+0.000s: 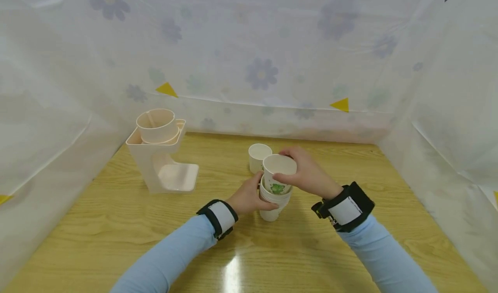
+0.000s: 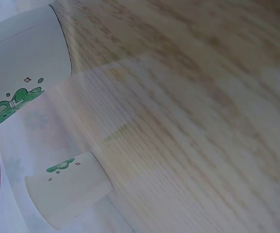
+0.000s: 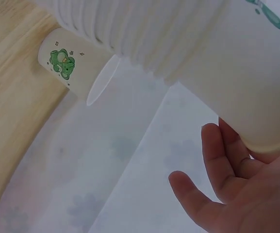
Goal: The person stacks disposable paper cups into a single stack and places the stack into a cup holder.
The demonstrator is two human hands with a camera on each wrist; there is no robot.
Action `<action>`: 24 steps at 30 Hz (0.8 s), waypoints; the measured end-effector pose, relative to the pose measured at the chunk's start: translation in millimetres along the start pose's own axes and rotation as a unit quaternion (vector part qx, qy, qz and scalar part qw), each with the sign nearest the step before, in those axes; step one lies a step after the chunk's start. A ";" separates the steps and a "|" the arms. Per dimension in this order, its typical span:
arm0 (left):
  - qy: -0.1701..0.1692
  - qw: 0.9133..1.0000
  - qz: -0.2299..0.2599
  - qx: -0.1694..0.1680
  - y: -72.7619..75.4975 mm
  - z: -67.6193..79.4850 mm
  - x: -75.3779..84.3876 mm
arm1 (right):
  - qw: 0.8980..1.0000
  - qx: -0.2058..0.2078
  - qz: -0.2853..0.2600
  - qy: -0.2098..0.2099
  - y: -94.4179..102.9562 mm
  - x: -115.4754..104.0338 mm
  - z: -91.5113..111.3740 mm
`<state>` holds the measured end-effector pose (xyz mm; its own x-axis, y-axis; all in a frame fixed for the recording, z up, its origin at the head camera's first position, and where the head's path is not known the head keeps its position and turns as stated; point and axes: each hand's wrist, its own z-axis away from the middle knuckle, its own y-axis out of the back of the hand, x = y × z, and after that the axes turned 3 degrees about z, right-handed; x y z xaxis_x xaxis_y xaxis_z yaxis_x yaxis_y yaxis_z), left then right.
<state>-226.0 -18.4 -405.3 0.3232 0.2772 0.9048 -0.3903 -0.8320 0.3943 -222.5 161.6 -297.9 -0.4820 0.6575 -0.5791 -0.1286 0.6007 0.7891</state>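
Observation:
My left hand (image 1: 249,195) grips a stack of nested white paper cups (image 1: 269,215) from its left side. From the right, my right hand (image 1: 309,172) holds the uppermost paper cup (image 1: 279,165) by its rim. That cup stands partly out of the stack, its lower end still inside, and bears a green cartoon print. In the right wrist view its pale side (image 3: 246,82) rises past the ribbed rims of the stack (image 3: 120,29). Just behind, a single paper cup (image 1: 258,152) stands upright on the table, apart from both hands.
At the left of the wood-grain table (image 1: 218,250) stands a cream plastic stand (image 1: 142,163) with a round open container (image 1: 157,133) on top and a flat foot (image 1: 180,176). Flower-printed white sheeting (image 1: 233,46) encloses the back and sides.

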 end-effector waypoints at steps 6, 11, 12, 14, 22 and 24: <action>0.006 1.000 -0.001 0.000 -0.6 -0.1 -0.4 | 1.000 0.001 0.012 0.006 -1.0 3.4 0.1; 0.009 1.000 -0.002 0.000 0.0 0.1 0.7 | 1.000 -0.006 0.004 0.003 0.3 3.8 -0.5; 0.010 1.000 -0.003 0.000 0.1 0.1 0.8 | 1.000 -0.006 0.005 0.002 0.3 3.3 -0.5; 0.010 1.000 -0.003 0.000 0.3 0.0 0.7 | 1.000 -0.005 0.007 0.002 0.3 2.6 -0.6; 0.014 1.000 -0.005 -0.005 0.6 0.5 0.8 | 1.000 -0.007 0.022 0.000 0.7 1.7 0.5; 0.015 1.000 -0.006 -0.005 0.8 0.7 0.9 | 1.000 -0.009 0.027 0.002 1.1 1.6 0.7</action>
<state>-225.4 -19.1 -404.3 0.3014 0.3011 0.9047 -0.3961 -0.8236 0.4060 -222.8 163.6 -298.1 -0.4915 0.6870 -0.5352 -0.1172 0.5568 0.8223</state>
